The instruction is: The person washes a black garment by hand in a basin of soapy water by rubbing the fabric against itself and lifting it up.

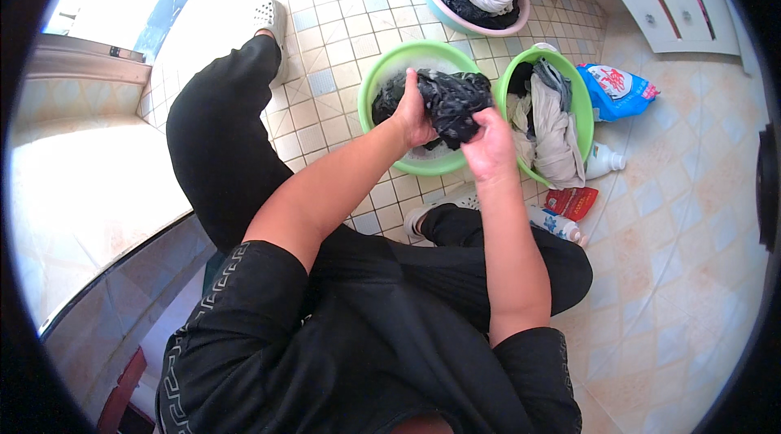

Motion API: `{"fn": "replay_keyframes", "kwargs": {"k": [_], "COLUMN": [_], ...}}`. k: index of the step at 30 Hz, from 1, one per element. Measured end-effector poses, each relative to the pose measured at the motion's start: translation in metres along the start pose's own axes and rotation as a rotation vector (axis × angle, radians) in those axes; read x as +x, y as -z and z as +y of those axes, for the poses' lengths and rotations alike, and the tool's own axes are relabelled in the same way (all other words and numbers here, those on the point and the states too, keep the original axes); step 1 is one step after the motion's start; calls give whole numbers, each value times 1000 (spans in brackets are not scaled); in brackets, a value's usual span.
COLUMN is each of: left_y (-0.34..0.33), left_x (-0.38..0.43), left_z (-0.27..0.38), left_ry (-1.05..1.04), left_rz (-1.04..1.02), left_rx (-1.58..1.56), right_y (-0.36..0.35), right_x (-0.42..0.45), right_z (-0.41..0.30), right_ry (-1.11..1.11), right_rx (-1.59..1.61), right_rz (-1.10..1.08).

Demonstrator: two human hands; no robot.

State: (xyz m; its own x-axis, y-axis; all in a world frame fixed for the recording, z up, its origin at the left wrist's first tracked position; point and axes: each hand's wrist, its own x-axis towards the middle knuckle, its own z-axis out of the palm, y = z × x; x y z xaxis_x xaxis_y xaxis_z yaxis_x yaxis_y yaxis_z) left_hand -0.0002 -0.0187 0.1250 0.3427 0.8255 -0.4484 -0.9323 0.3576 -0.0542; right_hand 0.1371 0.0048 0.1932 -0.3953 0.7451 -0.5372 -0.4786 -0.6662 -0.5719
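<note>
Between my two hands is a wet, bunched black garment (454,101), raised over a green plastic basin (368,89). My left hand (415,110) grips its left side, thumb pointing up. The lower right end of the cloth is held in my right hand (490,144). Sudsy water (439,56) fills the basin, and more dark cloth (385,101) lies in it at the left. Part of the basin's contents is hidden behind the garment and my hands.
A second green basin (587,104) on the right holds grey and beige clothes (552,123). Beside it are a blue detergent bag (619,92), a white bottle (604,161), a red pouch (572,203) and another bottle (555,223). A pink-rimmed basin (518,25) of laundry stands farther off, near a white cabinet (677,7).
</note>
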Motion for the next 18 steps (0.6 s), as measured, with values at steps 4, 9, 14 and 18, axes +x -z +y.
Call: {"fn": "replay_keyframes", "kwargs": {"k": [4,9,14,18], "left_y": [4,32,38,48], "left_x": [-9,3,9,10], "left_z": [11,6,1,-1], "left_ry": [-11,-45,-41,-61], "left_rz": [90,88,216,151], "left_rx": [72,195,396,219], "right_y": [-16,-1,12,-1], "right_x": [-25,-15,2,3], "right_z": [45,41,-1,3], "right_ry": [30,157,368,524], "right_rx": [-51,-308,-264,-412], "right_rz": [55,-6,138,92]}}
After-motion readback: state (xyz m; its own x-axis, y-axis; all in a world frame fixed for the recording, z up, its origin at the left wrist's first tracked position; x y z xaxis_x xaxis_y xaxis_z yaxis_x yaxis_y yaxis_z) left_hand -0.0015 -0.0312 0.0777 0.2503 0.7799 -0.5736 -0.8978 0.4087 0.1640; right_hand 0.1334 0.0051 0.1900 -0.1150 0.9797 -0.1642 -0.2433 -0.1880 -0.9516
